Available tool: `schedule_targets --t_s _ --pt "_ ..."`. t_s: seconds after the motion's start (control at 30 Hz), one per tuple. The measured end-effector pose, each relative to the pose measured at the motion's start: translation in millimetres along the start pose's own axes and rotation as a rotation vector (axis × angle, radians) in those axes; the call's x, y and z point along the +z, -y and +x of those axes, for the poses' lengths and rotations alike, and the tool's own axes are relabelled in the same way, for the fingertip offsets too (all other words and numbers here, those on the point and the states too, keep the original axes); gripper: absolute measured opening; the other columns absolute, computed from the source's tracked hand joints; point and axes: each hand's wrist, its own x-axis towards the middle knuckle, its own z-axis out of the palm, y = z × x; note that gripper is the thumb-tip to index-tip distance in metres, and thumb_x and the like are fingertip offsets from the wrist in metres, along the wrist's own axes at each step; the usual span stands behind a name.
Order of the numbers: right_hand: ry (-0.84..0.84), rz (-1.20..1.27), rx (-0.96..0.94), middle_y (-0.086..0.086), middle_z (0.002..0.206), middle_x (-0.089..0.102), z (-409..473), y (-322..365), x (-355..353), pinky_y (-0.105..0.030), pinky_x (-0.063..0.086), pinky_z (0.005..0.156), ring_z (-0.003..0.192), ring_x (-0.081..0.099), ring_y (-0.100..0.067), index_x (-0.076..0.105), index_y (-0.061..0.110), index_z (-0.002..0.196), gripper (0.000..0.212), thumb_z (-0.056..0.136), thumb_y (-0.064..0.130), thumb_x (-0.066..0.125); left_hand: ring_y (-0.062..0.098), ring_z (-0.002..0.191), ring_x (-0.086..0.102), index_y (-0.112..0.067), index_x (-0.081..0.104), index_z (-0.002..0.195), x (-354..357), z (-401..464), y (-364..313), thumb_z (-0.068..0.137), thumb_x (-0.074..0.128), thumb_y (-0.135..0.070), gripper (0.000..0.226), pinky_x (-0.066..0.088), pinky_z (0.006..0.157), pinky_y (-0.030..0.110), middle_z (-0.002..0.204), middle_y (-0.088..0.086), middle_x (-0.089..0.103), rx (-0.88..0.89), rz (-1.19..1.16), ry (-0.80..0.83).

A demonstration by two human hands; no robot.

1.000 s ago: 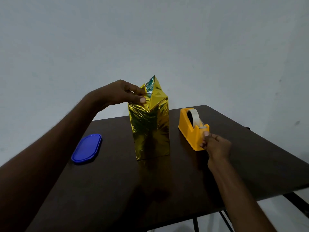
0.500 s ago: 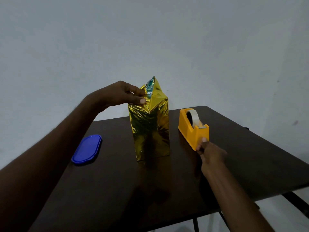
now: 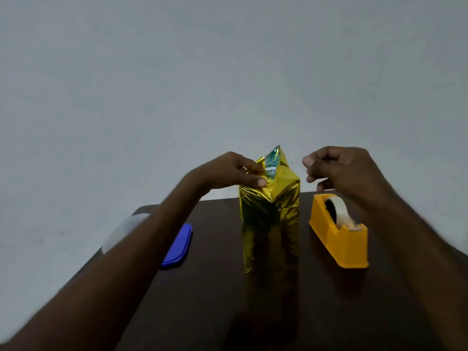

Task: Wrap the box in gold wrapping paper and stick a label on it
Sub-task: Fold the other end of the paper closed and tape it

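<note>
The left hand (image 3: 235, 171) is pinching the folded paper at the top of the box (image 3: 269, 219) standing mid-counter (image 3: 329, 312), while the right hand (image 3: 339, 171), fingers curled, perhaps around tape, is hovering just beside that top, likely needing to press tape over the flap.

The place reads as a plain room, most likely in a home or a small recording space; which of the two cannot be told. A bare, pale grey wall (image 3: 228, 72) fills most of the view. Against it stands a dark brown table (image 3: 202, 300), its top smooth and slightly glossy. On it sit ordinary household and stationery items: an orange tape dispenser (image 3: 339, 239), a blue plastic lid (image 3: 178, 247) and a pale, blurred container (image 3: 124, 230) at the left edge. The light is dim and even.
</note>
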Motion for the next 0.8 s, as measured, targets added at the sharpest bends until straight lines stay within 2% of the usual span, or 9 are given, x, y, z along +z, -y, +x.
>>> schedule_targets --t_s 0.17,0.27,0.33,0.43,0.57,0.63,0.73,0.8 --pt "0.241 -0.277 -0.084 -0.011 0.07 0.073 38.6 40.9 23.2 -0.017 0.048 0.046 0.066 0.07 -0.014 0.071 0.002 0.084 0.013 0.085 0.015 0.072 0.008 0.111 0.055 -0.022 0.065 0.128 -2.4 -4.3 -3.5 0.083 0.075 -0.036 0.048 0.043 0.087 0.019 0.119 -0.008 0.061 0.001 0.001 0.012" --pt "0.372 -0.427 -0.046 -0.014 0.073 0.074 60.3 54.1 39.6 -0.016 0.048 0.045 0.07 0.073 -0.019 0.071 0.002 0.086 0.012 0.086 0.013 0.072 0.011 0.113 0.055 -0.021 0.064 0.129 -3.3 -5.5 -3.2 0.084 0.074 -0.037 0.049 0.042 0.092 0.025 0.125 -0.004 0.061 0.002 0.016 0.013" --pt "0.447 -0.527 -0.004 -0.016 0.075 0.074 75.7 58.2 48.2 -0.016 0.048 0.045 0.074 0.072 -0.025 0.071 0.001 0.088 0.012 0.086 0.012 0.072 0.01 0.109 0.056 -0.021 0.065 0.128 -2.7 -4.6 -2.1 0.083 0.074 -0.038 0.048 0.043 0.091 0.026 0.117 -0.006 0.063 0.003 0.022 0.005" --pt "0.543 -0.676 0.099 -0.014 0.07 0.074 93.8 58.0 57.1 -0.015 0.048 0.044 0.062 0.071 -0.02 0.07 -0.003 0.093 0.017 0.086 0.012 0.072 0.009 0.103 0.059 -0.02 0.07 0.119 -1.3 -2.1 -0.5 0.081 0.076 -0.037 0.042 0.045 0.089 0.027 0.107 -0.008 0.066 0.001 -0.004 -0.011" --pt "0.641 -0.881 0.183 -0.012 0.069 0.073 105.6 57.4 61.7 -0.015 0.047 0.044 0.057 0.068 -0.016 0.07 -0.004 0.093 0.017 0.087 0.013 0.071 0.013 0.106 0.06 -0.018 0.072 0.113 -0.4 -1.3 2.0 0.081 0.077 -0.036 0.037 0.046 0.09 0.028 0.114 -0.001 0.067 0.011 -0.017 -0.026" --pt "0.663 -0.957 0.188 -0.01 0.067 0.073 109.0 58.4 61.9 -0.014 0.043 0.043 0.052 0.061 -0.012 0.071 -0.003 0.089 0.017 0.089 0.014 0.07 0.013 0.107 0.059 -0.017 0.072 0.114 -0.5 -1.7 2.2 0.082 0.076 -0.036 0.037 0.046 0.089 0.028 0.114 -0.001 0.066 0.028 -0.003 -0.026" --pt "0.664 -1.038 0.198 -0.004 0.053 0.066 112.3 58.8 62.7 -0.013 0.037 0.039 0.036 0.049 -0.004 0.07 0.0 0.077 0.017 0.091 0.011 0.067 0.013 0.105 0.059 -0.016 0.072 0.114 -0.6 -2.7 1.4 0.084 0.074 -0.035 0.036 0.046 0.086 0.027 0.11 -0.002 0.064 0.046 0.007 -0.021" --pt "0.672 -1.062 0.213 -0.003 0.052 0.064 113.3 58.2 64.6 -0.013 0.034 0.037 0.035 0.046 -0.005 0.069 0.0 0.076 0.017 0.09 0.012 0.068 0.013 0.105 0.058 -0.015 0.071 0.115 -0.5 -2.8 1.6 0.084 0.074 -0.034 0.036 0.045 0.084 0.024 0.109 -0.003 0.064 0.05 0.015 -0.023"
